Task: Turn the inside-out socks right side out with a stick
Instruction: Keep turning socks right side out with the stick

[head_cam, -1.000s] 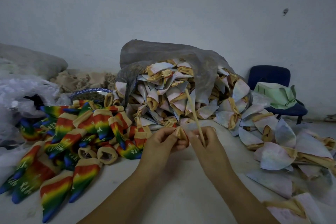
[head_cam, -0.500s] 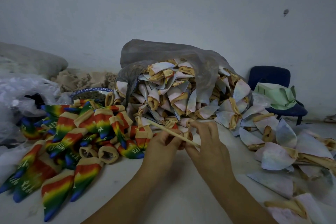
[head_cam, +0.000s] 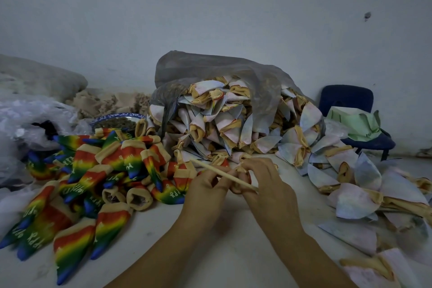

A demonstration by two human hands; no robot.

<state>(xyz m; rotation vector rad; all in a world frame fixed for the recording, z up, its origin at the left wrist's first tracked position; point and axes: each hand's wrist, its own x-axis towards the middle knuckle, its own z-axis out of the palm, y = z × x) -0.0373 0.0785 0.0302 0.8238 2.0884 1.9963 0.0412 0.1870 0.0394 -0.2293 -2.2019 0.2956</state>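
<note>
Wooden stick (head_cam: 217, 172) lies slanted between the hands. Left hand (head_cam: 205, 190) and right hand (head_cam: 266, 184) each have a closed grip pinching the bunched sock (head_cam: 235, 172), evidently to work it along the stick.

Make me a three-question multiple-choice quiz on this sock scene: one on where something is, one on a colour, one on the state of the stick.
1. The rainbow socks lie:
A. on the person's left
B. on the person's right
C. inside the plastic bag

2. The chair is:
A. red
B. dark blue
C. white

3. The stick is:
A. lying loose, untouched
B. standing in a cup
C. held by the left hand and right hand

Answers:
1 A, the pile sits left of both hands.
2 B, its backrest and seat show dark blue.
3 C, fingers of both hands pinch it.
</note>
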